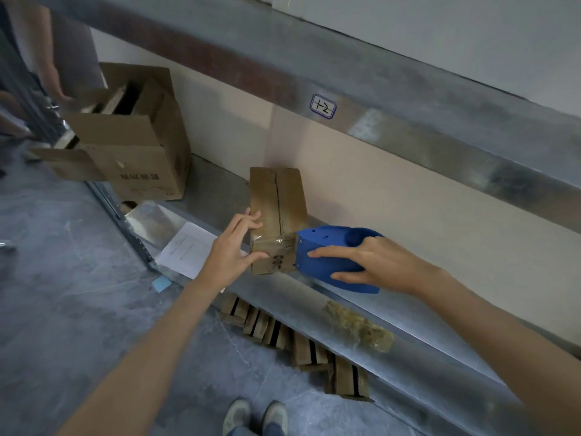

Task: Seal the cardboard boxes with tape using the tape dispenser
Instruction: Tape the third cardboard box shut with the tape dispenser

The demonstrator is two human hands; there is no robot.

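Matt brown cardboard box [278, 215] under glossy clear tape [274, 241]; smooth blue plastic dispenser [327, 256]; dull metal shelf [408, 313].

Both arms reach forward, left hand [234, 247] and right hand [374, 262] each gripping.

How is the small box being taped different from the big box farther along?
The small box is closed, flaps meeting at a seam; the big box stands open, flaps splayed. The left hand and tape dispenser are on the small box, not the big box. Both are brown cardboard.
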